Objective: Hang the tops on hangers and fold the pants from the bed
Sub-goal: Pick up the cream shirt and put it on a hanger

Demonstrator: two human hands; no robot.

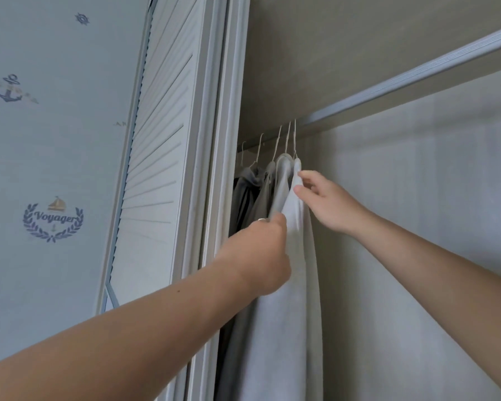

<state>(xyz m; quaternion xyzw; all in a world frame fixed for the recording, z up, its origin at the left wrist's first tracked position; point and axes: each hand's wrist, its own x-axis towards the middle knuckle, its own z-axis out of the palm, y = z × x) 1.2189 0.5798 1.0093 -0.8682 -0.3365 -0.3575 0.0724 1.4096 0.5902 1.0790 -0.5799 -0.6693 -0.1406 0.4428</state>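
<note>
White cloth first: the white top (297, 256) hangs on a wire hanger (295, 140) from the closet rail (417, 79), the rightmost garment on that rail. Your left hand (261, 253) is below the rail, closed on the front edge of the white top, bunching the cloth in its grip; a ring shows on one finger. Your right hand (327, 201) is just under the rail, to the right of the top's shoulder, thumb and forefinger pinched on the shoulder edge of the same top.

Left of the white top along the rail: a pale grey top (281, 186) pressed against it, then a darker grey garment (248, 192), each on its own wire hook. One more hook sits at the rail's far left end; what it carries you cannot tell.

Left of the rail stands the louvred closet door (159, 157), and beyond it the wall (55, 140) with anchor and "Voyager" prints. Pants and bed are out of view.
</note>
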